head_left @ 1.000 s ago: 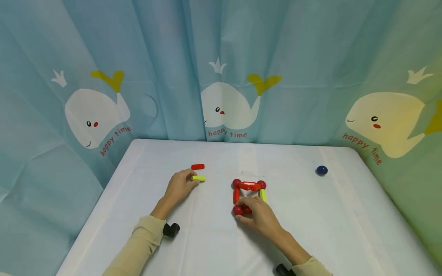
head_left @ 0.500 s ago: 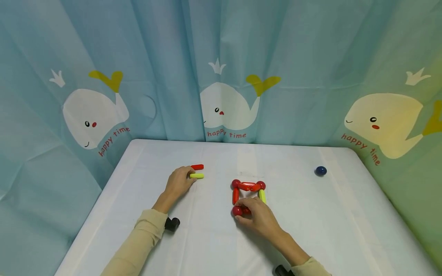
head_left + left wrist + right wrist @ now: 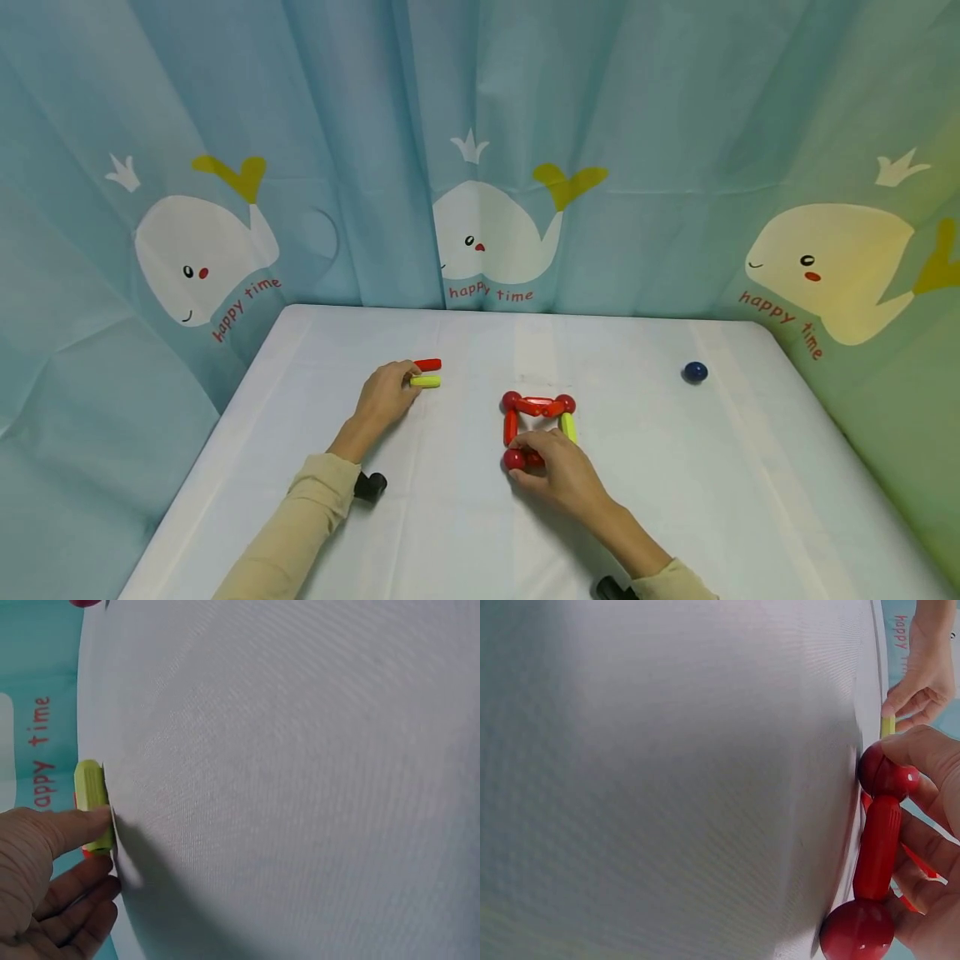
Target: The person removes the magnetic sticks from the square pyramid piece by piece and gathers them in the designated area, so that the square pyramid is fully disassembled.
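Note:
My left hand (image 3: 386, 395) pinches a yellow-green toy rod (image 3: 426, 381) between thumb and fingers; the left wrist view shows the thumb across that rod (image 3: 93, 787). Just behind it lies a red rod (image 3: 429, 364), its left end covered by the fingers. My right hand (image 3: 561, 471) holds the near left red ball (image 3: 513, 459) of a four-sided frame of balls and rods. In the right wrist view the thumb presses this ball (image 3: 881, 771), and a red rod (image 3: 877, 847) joins it to another red ball (image 3: 857, 931). The hand hides the frame's near right corner in the head view.
The frame's far side has two red balls (image 3: 565, 403) with red rods between them; a yellow-green rod (image 3: 568, 427) forms its right side. A dark blue ball (image 3: 695, 372) lies at the back right of the white table (image 3: 645, 358). A whale-print curtain (image 3: 637, 250) hangs behind.
My left hand has shifted slightly away from me with the yellow-green rod, closer to the red rod, and now covers its left end. My right hand and the frame stay put.

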Tool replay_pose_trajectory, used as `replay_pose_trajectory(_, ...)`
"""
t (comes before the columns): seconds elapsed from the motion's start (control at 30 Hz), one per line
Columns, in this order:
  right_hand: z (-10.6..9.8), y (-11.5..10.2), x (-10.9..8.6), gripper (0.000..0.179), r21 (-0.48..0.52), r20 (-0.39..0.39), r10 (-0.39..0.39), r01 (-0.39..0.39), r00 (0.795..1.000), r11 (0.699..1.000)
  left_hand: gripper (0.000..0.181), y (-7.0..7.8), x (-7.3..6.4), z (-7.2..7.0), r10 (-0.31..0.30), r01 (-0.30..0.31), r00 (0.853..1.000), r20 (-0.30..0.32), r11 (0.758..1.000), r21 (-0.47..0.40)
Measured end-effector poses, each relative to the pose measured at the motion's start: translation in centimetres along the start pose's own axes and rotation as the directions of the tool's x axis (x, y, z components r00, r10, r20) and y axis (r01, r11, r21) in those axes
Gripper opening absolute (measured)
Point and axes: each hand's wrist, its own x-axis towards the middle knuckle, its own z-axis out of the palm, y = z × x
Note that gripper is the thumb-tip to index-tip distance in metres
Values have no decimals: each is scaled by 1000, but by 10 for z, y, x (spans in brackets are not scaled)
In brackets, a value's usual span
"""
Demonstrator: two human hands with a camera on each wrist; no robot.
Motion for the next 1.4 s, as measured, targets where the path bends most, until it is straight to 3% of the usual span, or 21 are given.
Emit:
replay_pose_trajectory(0.17,0,-1,1,29,-1,12,5,-5,1000,1000,26,1,-3,-6,-15,15,1000,-7,1000,5)
replay_pose_trajectory(0.3,-1,-1,2,29,-13,13,1,-1,1000,1000,27,10,-7,-9,-14,13,1000,-12,999,-42)
replay_pose_trajectory(0.47,-3,-1,1,29,-20,25,-5,5,1000,1000,26,30,-14,-5,67,-67,998,-4,990,-126)
replay_pose_trajectory(0.6,-5,0,-1,31,-22,47,-29,30,998,999,27,47,-21,4,168,-161,985,34,975,-152)
replay_pose_trajectory(0.83,-10,3,-6,31,15,71,-83,82,994,996,34,81,-28,20,256,-230,953,164,960,-161)
replay_pose_trajectory(1.03,-10,6,-9,30,24,52,-108,107,993,994,44,106,-16,38,287,-268,929,236,957,-108)
replay_pose_trajectory(1.2,-8,6,-10,31,15,41,-129,129,991,992,49,115,-8,54,306,-297,906,292,952,-77)
replay_pose_trajectory(1.4,-9,6,-13,32,-17,36,-136,137,990,990,32,116,-6,67,281,-263,915,291,960,-100)
